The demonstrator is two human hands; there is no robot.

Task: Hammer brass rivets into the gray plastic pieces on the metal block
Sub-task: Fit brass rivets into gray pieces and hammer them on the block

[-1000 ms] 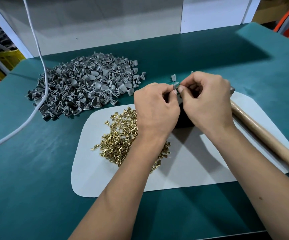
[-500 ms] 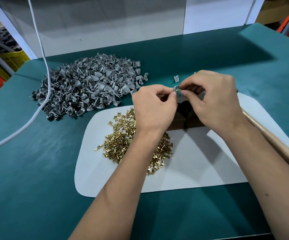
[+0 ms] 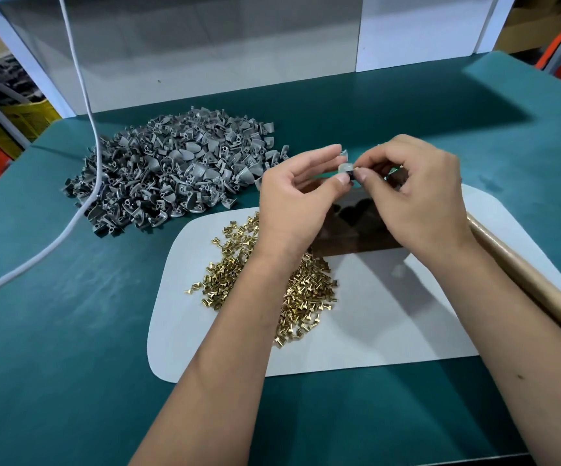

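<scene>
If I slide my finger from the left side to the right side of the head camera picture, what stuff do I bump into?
White cable → pile of gray plastic pieces → heap of brass rivets → left hand → gray piece pinched between both hands → right hand → wooden hammer handle.

Bright, even overhead lighting is covering the teal felt-covered work table (image 3: 70, 348). Soft shadows are falling toward the viewer on the white rounded plastic mat (image 3: 390, 331), below the left hand (image 3: 292, 200) and right hand (image 3: 417, 196). A broad shadow band is darkening the table's far edge. Fingertips are showing slight motion blur. Wide-angle distortion is bowing the frame's edges; background corners are reading soft.
</scene>
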